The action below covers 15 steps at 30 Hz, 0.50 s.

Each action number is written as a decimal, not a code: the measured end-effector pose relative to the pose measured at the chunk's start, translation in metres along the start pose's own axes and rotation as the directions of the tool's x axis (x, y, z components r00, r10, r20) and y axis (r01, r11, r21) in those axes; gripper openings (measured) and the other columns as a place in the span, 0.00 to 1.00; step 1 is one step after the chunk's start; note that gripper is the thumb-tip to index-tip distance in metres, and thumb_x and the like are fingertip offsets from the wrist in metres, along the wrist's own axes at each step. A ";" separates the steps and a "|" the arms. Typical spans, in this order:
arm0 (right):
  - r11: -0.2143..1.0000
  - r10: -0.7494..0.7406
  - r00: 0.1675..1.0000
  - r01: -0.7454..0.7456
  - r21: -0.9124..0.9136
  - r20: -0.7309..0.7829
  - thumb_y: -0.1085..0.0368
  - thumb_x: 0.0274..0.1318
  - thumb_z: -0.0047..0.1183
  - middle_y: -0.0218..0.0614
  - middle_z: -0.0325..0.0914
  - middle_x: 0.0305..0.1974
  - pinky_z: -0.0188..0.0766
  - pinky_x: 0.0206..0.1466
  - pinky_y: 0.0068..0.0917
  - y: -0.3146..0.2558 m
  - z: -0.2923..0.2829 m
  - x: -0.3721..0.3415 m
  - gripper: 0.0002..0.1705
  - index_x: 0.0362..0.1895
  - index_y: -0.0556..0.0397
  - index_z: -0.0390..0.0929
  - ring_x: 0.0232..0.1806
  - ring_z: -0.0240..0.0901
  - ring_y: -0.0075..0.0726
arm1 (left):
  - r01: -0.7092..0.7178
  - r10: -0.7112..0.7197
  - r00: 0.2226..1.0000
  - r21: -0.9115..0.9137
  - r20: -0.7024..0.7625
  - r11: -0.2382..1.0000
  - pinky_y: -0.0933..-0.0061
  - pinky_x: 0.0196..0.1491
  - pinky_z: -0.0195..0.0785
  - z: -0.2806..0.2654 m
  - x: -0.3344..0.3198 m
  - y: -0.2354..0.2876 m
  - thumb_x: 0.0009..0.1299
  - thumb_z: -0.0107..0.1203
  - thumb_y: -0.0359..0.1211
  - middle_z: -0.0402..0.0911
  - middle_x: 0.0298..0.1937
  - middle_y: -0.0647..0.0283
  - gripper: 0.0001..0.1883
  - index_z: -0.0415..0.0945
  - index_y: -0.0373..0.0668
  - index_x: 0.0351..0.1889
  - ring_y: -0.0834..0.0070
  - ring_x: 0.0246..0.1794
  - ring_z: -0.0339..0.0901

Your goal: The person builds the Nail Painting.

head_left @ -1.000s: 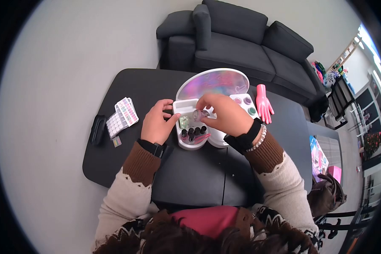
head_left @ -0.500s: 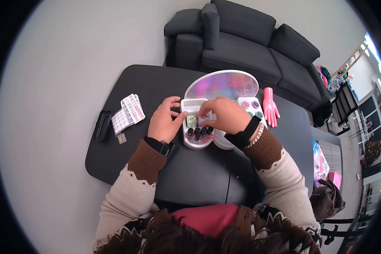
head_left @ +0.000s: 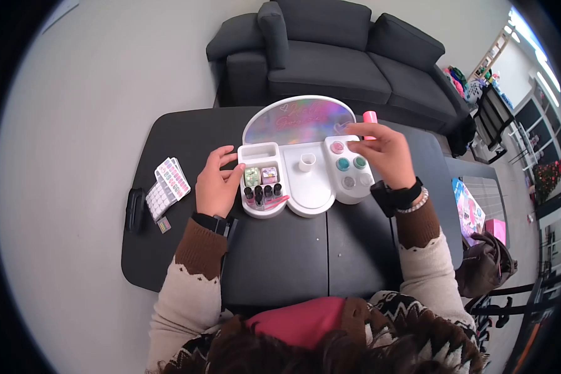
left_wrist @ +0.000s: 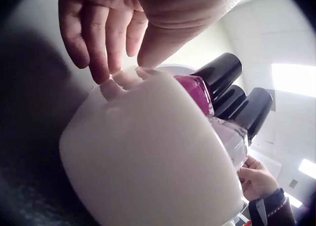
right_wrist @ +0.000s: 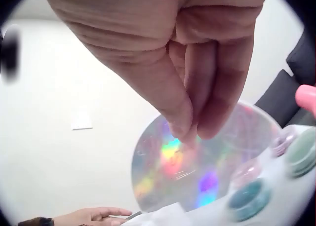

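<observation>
My left hand rests its fingertips against the left side of the white case, also shown by the left wrist view, where the hand touches the case wall. Beside it are a green container, a purple container, dark-capped bottles and a pink tool. Over the case's right section hovers my right hand, near a pink pot and a teal pot. In the right wrist view its fingertips draw together with nothing visible between them.
An iridescent lid stands behind the case. A pink model hand is partly hidden by my right hand. White pieces and sheets and a black case lie at the table's left. A grey sofa stands beyond.
My right hand has let go of the purple container in the left section and moved right, over the pots. My left hand stays at the case's left side. The head view has shifted.
</observation>
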State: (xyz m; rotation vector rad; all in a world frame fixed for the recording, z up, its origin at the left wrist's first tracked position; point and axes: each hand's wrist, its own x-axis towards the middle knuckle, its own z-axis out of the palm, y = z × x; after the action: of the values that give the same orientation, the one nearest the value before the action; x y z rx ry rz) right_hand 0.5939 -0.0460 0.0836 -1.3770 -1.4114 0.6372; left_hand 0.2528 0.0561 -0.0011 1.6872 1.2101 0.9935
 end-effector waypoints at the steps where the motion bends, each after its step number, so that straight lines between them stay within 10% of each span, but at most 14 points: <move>1: 0.993 0.103 0.993 -0.107 -0.059 -0.061 0.77 0.65 0.70 0.41 0.91 0.57 0.87 0.61 0.29 -0.007 -0.009 -0.006 0.20 0.60 0.63 0.88 0.55 0.90 0.33 | -0.013 0.013 1.000 -0.026 -0.005 1.000 0.72 0.54 0.83 0.002 0.002 -0.005 0.81 0.65 0.30 0.87 0.67 0.52 0.25 0.72 0.35 0.73 0.74 0.49 0.90; 10: 0.970 0.149 0.982 -0.122 0.211 -0.117 0.76 0.77 0.58 0.43 0.87 0.62 0.85 0.65 0.33 0.081 -0.048 -0.057 0.15 0.63 0.65 0.83 0.63 0.86 0.36 | -0.084 0.084 0.996 -0.200 -0.006 0.976 0.68 0.64 0.80 -0.022 0.005 -0.014 0.80 0.66 0.30 0.86 0.69 0.52 0.23 0.77 0.38 0.72 0.66 0.65 0.87; 15: 0.938 0.190 0.972 -0.139 0.317 -0.138 0.76 0.80 0.51 0.44 0.85 0.64 0.85 0.65 0.33 0.070 -0.048 -0.084 0.16 0.65 0.63 0.79 0.64 0.86 0.40 | -0.092 0.180 0.969 0.433 -0.168 0.897 0.58 0.69 0.77 -0.108 0.004 -0.015 0.77 0.69 0.33 0.86 0.68 0.51 0.26 0.78 0.39 0.71 0.53 0.68 0.84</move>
State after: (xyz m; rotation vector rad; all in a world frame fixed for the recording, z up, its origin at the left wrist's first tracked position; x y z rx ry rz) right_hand 0.6505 -0.1237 0.0128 -1.2750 -1.0219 0.7949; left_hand 0.1498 0.0815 0.0244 2.0694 1.5454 1.0634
